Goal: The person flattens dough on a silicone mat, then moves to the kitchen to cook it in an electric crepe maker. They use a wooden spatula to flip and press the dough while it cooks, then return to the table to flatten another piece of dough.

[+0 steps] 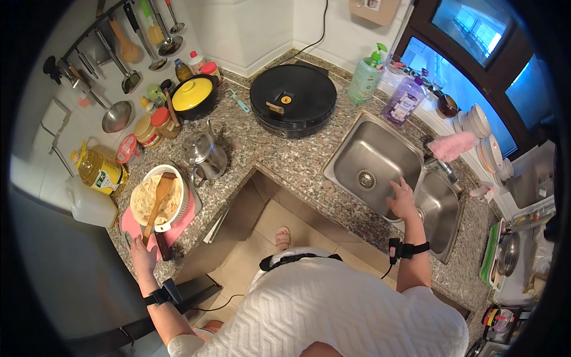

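Observation:
My left hand [142, 258] is at the near end of a pink cutting board [189, 214], its fingertips by the handle end of a wooden spatula [158, 201]. Whether they touch the handle is unclear. The spatula lies across flatbread-like food [145, 198] in a white plastic colander [182, 196], which stands on the board. Beside my left hand, a dark wooden knife handle [162, 246] sticks out; its blade is hidden. My right hand [403, 199], fingers apart and holding nothing, hovers around the near rim of the stainless steel double sink [352, 147].
A round black electric griddle [296, 89], lid down, occupies the counter corner. Left of it stand a steel kettle [207, 154] and a black pot with a yellow lid [192, 93]. An oil jug [100, 172] is by the wall. Soap bottles [366, 78] stand behind the sink.

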A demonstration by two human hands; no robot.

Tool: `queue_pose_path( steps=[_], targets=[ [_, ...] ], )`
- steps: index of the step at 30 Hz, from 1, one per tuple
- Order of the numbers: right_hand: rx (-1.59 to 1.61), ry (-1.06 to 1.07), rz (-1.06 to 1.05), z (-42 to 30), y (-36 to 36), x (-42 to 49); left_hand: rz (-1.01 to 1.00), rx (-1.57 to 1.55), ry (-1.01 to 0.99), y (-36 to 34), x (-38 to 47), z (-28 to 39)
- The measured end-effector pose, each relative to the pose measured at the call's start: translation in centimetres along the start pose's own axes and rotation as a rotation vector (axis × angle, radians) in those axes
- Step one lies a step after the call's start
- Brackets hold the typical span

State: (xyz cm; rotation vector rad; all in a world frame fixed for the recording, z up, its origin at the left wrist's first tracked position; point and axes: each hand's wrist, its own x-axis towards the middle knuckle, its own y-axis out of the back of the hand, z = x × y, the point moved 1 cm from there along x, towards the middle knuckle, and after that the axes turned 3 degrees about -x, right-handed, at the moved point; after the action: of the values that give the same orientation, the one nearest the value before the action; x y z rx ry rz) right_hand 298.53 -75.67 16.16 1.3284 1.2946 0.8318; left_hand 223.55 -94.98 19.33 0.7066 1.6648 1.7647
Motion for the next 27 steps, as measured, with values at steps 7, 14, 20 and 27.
queue_pose_path(
  steps=[7, 14, 20, 27],
  targets=[
    [-0.036, 0.045, 0.098, -7.4, -0.2, 3.2, -0.093, -0.094, -0.063, -0.7, 4.0, 0.3],
    [-0.013, 0.145, 0.140, -13.0, 0.4, 6.4, -0.168, -0.314, 0.030, -0.9, 5.5, -0.1],
    [0.028, 0.229, 0.208, -14.8, 0.9, 8.7, -0.095, -0.678, 0.017, -0.1, 3.3, -3.3],
    [-0.003, 0.203, 0.334, -15.3, -0.5, 9.3, 0.117, -1.570, -0.107, 6.4, -0.8, 4.3]
  ],
)
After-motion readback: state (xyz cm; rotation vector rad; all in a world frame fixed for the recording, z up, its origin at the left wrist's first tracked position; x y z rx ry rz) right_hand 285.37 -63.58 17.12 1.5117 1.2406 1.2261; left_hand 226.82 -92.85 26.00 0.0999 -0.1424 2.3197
